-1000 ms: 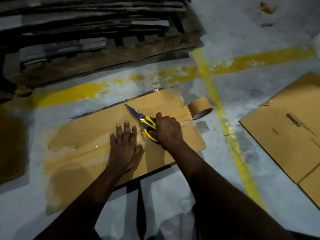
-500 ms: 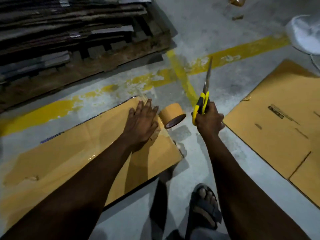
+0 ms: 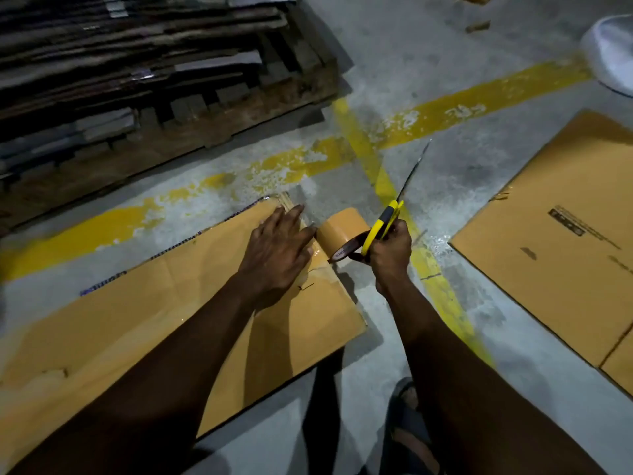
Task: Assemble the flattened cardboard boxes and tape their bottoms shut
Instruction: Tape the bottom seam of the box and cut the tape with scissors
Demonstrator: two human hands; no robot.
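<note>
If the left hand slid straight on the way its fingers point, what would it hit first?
Likely the tape roll, brushed by the thumb side of the left hand; its fingertips would just run off the cardboard onto bare floor.

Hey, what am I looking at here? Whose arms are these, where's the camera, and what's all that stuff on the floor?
There is no machine here. A person wears one camera on the head, looking down at their own arms. The left hand presses flat on a flattened cardboard box lying on the concrete floor. The right hand grips yellow-handled scissors, blades pointing up and away. A roll of brown tape sits between the hands. A second flattened box lies to the right.
</note>
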